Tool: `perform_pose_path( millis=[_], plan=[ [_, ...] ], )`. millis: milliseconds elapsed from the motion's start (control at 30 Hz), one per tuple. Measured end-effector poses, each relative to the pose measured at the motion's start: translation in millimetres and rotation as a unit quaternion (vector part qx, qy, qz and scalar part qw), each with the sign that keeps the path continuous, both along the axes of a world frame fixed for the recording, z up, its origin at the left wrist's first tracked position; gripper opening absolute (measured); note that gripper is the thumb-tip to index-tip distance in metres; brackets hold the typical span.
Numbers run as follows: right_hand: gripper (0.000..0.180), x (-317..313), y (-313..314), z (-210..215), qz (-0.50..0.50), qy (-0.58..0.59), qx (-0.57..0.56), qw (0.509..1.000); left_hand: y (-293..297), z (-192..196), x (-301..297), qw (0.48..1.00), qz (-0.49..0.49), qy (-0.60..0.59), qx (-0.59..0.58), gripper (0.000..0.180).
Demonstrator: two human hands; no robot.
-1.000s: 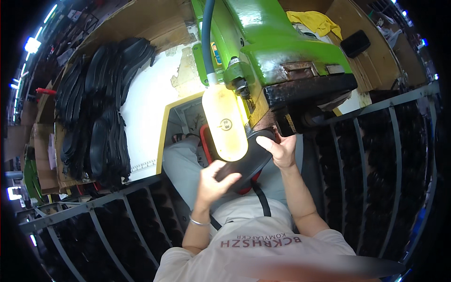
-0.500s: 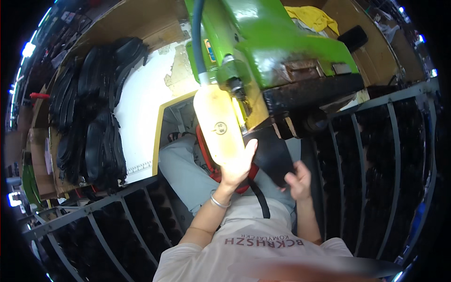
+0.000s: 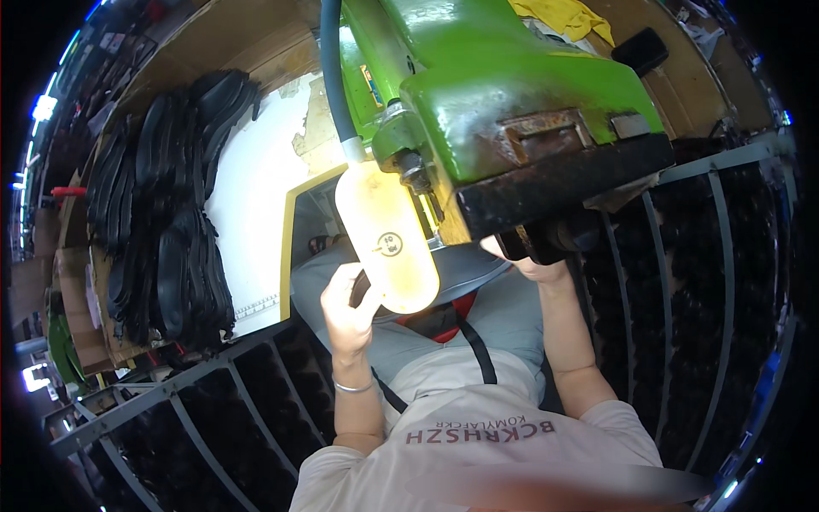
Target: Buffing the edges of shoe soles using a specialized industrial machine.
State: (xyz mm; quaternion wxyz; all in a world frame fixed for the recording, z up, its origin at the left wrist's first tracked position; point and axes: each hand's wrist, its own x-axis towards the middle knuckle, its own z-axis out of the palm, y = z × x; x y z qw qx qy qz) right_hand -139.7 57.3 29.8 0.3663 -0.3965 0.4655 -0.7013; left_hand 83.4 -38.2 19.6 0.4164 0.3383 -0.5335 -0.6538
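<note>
your left hand [image 3: 348,311] has swung leftward and your right hand [image 3: 542,269] has risen since half a second ago. left fingers wrap one end of the black sole [image 3: 469,277], running beneath the lamp [image 3: 388,243]; the right's grip, half hidden by the green machine [image 3: 529,102], can't be told. a loose hold there could let the sole twist.

Has a sole [image 3: 471,275] between left hand [image 3: 350,314] and right hand [image 3: 539,269] — below the lamp [image 3: 384,230], before the machine [image 3: 512,111]. Has more soles [image 3: 162,209] heaped at left on the table [image 3: 249,192], cardboard [image 3: 209,49] behind them; a cloth [image 3: 570,19] beyond the machine at right — racks [image 3: 725,164] at lower left and at right.
</note>
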Motion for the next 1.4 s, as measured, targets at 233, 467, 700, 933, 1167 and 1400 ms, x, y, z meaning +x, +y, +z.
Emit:
perform_pose_path(
  millis=[233,467,700,933,1167,1400],
  plan=[
    [0.031,17.9,-20.1,-4.3,-0.001,0.032,0.073,0.997,24.5,-51.3,30.8,0.982,-0.13,-0.084,0.112,0.034],
    [0.051,30.9,-13.6,15.3,-0.113,0.179,0.147,0.966,67.4,-55.0,-31.8,0.962,-0.225,-0.151,0.021,0.03],
    [0.02,-62.6,56.9,55.5,-0.38,0.067,0.172,0.906,-84.9,20.0,88.1,0.724,0.274,-0.451,-0.444,0.045],
    [0.042,-93.9,-89.9,-31.8,-0.345,-0.226,-0.039,0.91,-172.2,-15.1,237.0,0.535,0.351,-0.722,-0.263,0.058],
    [0.054,-84.0,-100.9,-47.8,-0.436,0.336,0.266,0.791,-149.9,-3.1,227.7,0.596,0.443,-0.56,-0.367,0.046],
    [0.049,-104.2,-159.8,-7.1,-0.286,0.56,0.306,0.715,-100.9,35.7,174.9,0.641,0.5,-0.409,-0.414,0.047]
  ],
)
